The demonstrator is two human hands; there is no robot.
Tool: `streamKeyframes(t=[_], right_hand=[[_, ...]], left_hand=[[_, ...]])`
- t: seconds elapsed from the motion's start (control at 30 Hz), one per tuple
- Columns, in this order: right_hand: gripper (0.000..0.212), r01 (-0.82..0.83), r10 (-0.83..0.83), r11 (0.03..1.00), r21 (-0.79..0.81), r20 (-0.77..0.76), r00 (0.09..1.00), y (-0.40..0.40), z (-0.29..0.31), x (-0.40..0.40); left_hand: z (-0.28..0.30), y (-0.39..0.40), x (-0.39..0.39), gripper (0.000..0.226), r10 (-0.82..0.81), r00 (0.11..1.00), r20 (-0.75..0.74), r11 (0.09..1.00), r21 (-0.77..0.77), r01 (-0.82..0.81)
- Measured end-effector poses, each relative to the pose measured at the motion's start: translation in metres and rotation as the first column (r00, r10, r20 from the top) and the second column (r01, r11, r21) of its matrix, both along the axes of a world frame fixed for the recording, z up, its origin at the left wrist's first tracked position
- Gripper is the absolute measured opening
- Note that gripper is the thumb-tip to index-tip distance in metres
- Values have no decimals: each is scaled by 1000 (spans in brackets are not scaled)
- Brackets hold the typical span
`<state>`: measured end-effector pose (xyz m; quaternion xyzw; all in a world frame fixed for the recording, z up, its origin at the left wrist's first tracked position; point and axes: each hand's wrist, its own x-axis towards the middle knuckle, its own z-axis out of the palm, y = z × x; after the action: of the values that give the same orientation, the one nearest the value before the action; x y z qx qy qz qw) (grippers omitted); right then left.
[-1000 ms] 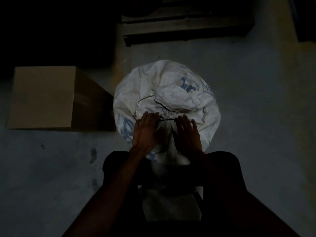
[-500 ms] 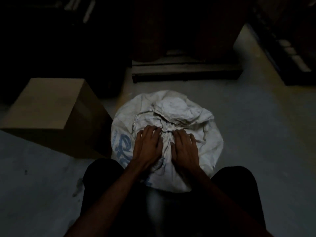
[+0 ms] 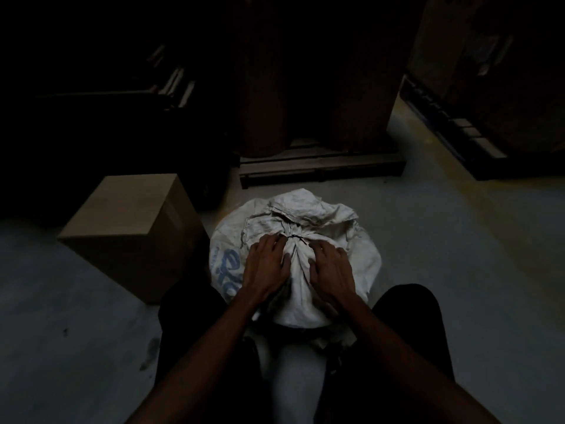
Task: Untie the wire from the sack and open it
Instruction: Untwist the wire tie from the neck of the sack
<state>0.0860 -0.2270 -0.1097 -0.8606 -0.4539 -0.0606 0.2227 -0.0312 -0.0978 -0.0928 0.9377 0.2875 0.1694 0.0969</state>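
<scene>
Down on the grey floor (image 3: pixel 458 270), a white woven sack (image 3: pixel 360 255) with blue lettering on its left side stands between the person's dark-clad knees. Its mouth is gathered into a neck, and a thin dark wire (image 3: pixel 295 237) is wound around that neck, so the sack is tied shut. Above the wire the loose top of the fabric flops away from the person in crumpled folds.

Both hands lie palm-down on the bulging fabric just below the tie, one on either side of the neck. The left hand (image 3: pixel 266 264) has its fingers spread and reaching up to the left end of the wire; the light is too dim to tell whether the tips actually pinch it. The right hand (image 3: pixel 331 267) is likewise splayed wide, fingertips resting on the cloth just to the right of the wire, gripping nothing that can be made out.

Left of the sack, close to it, sits a closed cardboard box (image 3: pixel 128 221). Beyond the sack a wooden pallet (image 3: pixel 321 168) carries tall dark shapes lost in shadow.
</scene>
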Motion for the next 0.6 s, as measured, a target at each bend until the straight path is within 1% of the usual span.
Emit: streamKeyframes(t=[0.1, 0.2, 0.3, 0.37, 0.47, 0.5, 0.6], right_hand=[[47, 11, -12, 1000, -21, -43, 999, 2, -1, 6], [43, -52, 49, 998, -25, -112, 992, 8, -9, 18], [36, -109, 117, 993, 49, -214, 970, 16, -17, 30], [30, -75, 107, 990, 120, -283, 953, 24, -24, 35], [23, -3, 80, 978, 211, -358, 930, 43, -38, 44], [22, 18, 72, 972, 233, -369, 927, 49, -42, 46], [22, 18, 86, 962, 272, -367, 926, 63, -49, 49]], left_hand=[[-2, 4, 2, 45, -34, 999, 11, 999, -27, 34], [-10, 17, 5, 43, -80, 997, 24, 994, -77, 81], [-20, 37, 12, 47, -124, 991, 53, 977, -170, 132], [-30, 50, 18, 48, -127, 987, 100, 957, -248, 149], [-49, 61, 29, 38, -91, 980, 176, 922, -358, 150], [-56, 62, 33, 34, -90, 979, 181, 914, -377, 154], [-70, 59, 46, 30, -84, 980, 181, 925, -351, 144]])
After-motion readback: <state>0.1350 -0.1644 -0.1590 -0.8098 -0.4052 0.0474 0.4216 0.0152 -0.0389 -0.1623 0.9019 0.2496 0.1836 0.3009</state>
